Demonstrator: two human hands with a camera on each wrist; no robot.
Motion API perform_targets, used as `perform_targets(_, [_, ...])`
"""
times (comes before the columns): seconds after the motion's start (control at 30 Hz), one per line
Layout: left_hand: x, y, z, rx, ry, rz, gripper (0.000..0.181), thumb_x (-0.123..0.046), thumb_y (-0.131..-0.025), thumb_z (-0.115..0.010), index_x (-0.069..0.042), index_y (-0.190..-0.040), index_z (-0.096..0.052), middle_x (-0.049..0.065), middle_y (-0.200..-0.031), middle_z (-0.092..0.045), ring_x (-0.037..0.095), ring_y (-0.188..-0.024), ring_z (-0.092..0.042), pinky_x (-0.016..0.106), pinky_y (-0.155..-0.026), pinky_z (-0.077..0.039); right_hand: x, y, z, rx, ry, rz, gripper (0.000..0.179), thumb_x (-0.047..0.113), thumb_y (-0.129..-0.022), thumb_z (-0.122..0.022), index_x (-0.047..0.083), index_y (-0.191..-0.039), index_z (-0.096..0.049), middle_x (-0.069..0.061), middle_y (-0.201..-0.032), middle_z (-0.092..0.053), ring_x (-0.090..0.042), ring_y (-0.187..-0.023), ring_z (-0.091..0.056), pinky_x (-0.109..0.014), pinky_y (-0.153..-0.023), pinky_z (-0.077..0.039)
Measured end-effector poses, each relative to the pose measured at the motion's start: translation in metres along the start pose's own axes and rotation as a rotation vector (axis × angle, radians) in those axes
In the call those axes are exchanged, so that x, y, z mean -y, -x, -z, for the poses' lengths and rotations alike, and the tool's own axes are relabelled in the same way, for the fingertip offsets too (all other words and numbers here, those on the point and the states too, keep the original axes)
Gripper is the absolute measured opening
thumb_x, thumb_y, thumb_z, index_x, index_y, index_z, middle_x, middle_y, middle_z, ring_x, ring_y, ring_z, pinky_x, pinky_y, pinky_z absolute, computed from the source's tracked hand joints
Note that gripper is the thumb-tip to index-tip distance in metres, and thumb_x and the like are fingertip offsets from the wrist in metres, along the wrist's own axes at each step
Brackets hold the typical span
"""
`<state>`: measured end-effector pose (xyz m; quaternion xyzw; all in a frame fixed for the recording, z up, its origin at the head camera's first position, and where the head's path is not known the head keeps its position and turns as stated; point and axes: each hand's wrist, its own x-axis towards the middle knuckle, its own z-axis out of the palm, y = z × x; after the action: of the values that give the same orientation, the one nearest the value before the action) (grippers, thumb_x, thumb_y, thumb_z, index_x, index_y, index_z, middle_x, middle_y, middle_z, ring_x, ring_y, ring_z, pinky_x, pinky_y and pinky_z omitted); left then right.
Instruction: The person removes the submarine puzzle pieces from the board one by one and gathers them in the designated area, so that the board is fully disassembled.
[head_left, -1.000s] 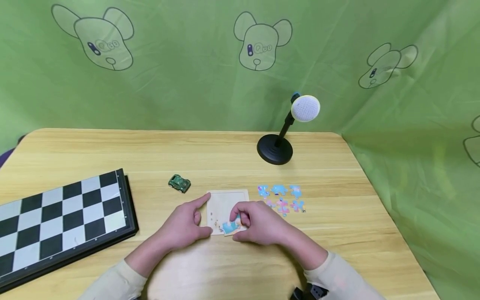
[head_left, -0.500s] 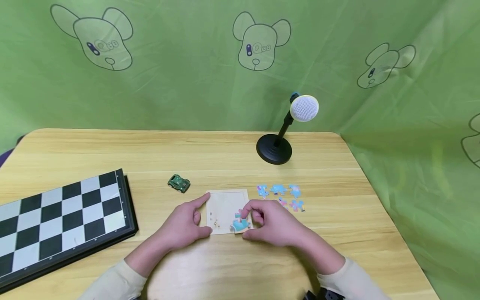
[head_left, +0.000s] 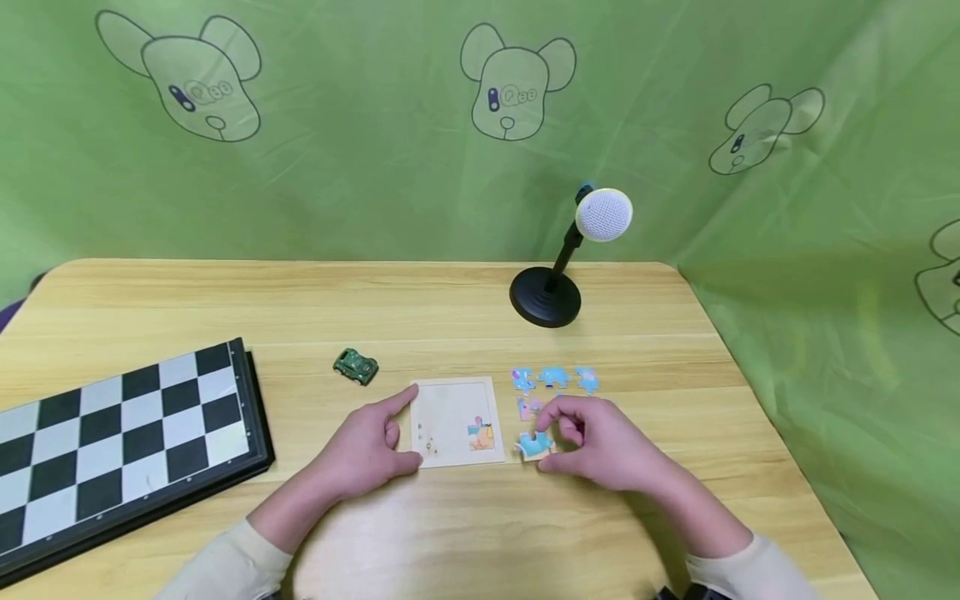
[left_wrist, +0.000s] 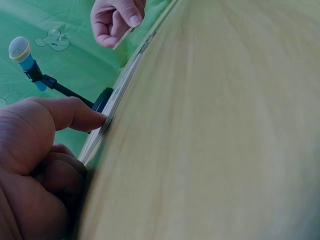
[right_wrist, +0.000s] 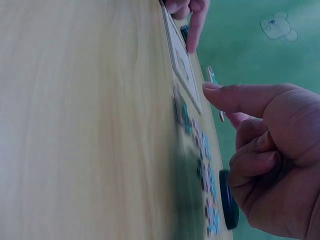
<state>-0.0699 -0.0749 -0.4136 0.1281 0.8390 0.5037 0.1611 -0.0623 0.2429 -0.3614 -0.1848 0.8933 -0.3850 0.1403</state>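
Note:
In the head view a pale square puzzle tray (head_left: 450, 417) lies flat, with one printed jigsaw piece (head_left: 481, 435) in its lower right corner. My left hand (head_left: 367, 450) touches the tray's left edge, index finger at the upper corner and thumb at the lower one. Just right of the tray, my right hand (head_left: 600, 442) pinches a blue jigsaw piece (head_left: 533, 446) between thumb and index finger. The right wrist view shows this held piece (right_wrist: 210, 75) edge-on, raised off the table. Behind the right hand are several loose blue and pink pieces (head_left: 553, 377), some hidden by it.
A green toy car (head_left: 356, 366) stands behind the left hand. To the left lies a folded black-and-white chessboard (head_left: 165, 417). A microphone (head_left: 603, 215) on a round black stand (head_left: 545, 297) rises at the back. Green fabric hangs behind the wooden table (head_left: 420, 308).
My right hand has carried the blue piece from over the tray's lower part to the right, off the tray. The piece in the lower right corner is now uncovered. My left hand stays put.

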Motion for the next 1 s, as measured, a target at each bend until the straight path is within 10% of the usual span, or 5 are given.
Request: perform_targets(1.0, [0.001,-0.001,-0.001,-0.008,-0.012,0.002,0.091,-0.005,-0.073,-0.082,-0.001,-0.152,-0.038,-0.006,-0.051,-0.035,0.009,-0.045,-0.029,0.026,-0.047,-0.032,-0.047,0.022,0.020,0.016,-0.082,-0.121,0.036,0.008,-0.073,-0.088,0.006,-0.100,-0.065,0.002,-0.067,-0.037,-0.010,-0.061,-0.038,-0.028,-0.075,-0.041])
